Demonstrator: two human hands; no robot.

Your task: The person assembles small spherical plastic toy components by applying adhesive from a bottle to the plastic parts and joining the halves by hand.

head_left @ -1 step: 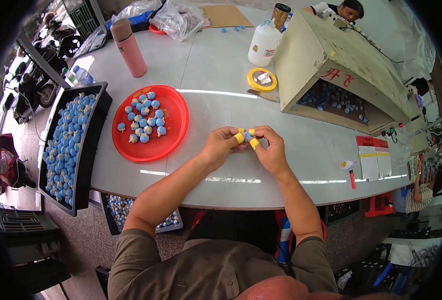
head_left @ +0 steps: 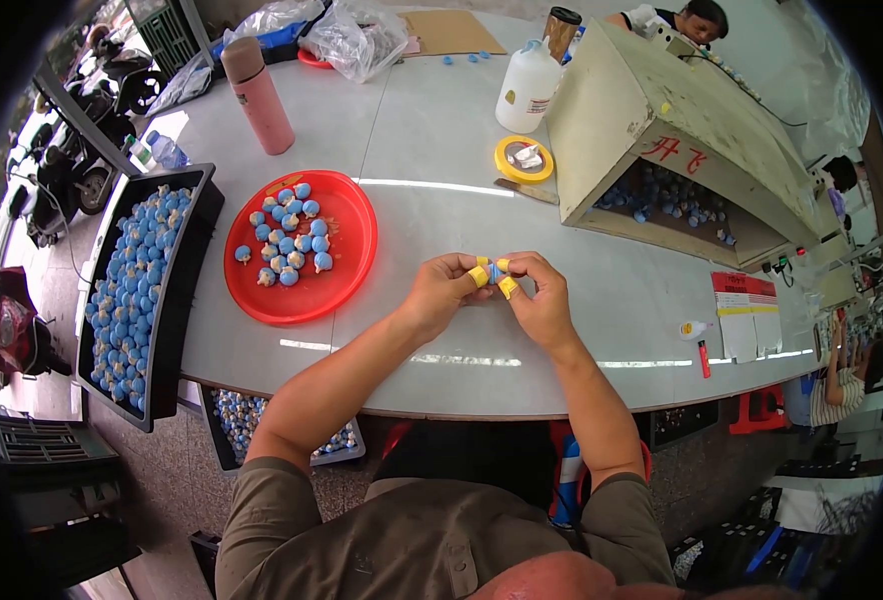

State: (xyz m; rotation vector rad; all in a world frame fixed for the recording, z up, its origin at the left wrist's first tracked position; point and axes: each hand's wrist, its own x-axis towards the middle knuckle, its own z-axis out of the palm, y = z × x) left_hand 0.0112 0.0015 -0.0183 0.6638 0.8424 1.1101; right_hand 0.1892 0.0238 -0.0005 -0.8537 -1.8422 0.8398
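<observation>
Both my hands meet over the table, their thumbs and fingers pinched round one small blue piece (head_left: pixel 495 272). My left hand (head_left: pixel 444 292) grips its left side, and my right hand (head_left: pixel 542 300) has the right side. Yellow wraps cover several of my fingertips and hide much of the piece, so its exact kind is unclear. To the left of my hands sits a round red tray (head_left: pixel 352 275). Several small blue balls with cream-coloured bits (head_left: pixel 287 242) lie in it, and they resemble the piece I hold.
A black bin (head_left: pixel 167 350) heaped with similar blue balls stands left. A pink bottle (head_left: pixel 262 105), white jug (head_left: pixel 524 90), yellow ring (head_left: pixel 505 172) and flat blade (head_left: pixel 527 190) lie farther back. An open-fronted beige box (head_left: pixel 612 110) stands right, near a small glue bottle (head_left: pixel 694 328) and papers (head_left: pixel 749 320).
</observation>
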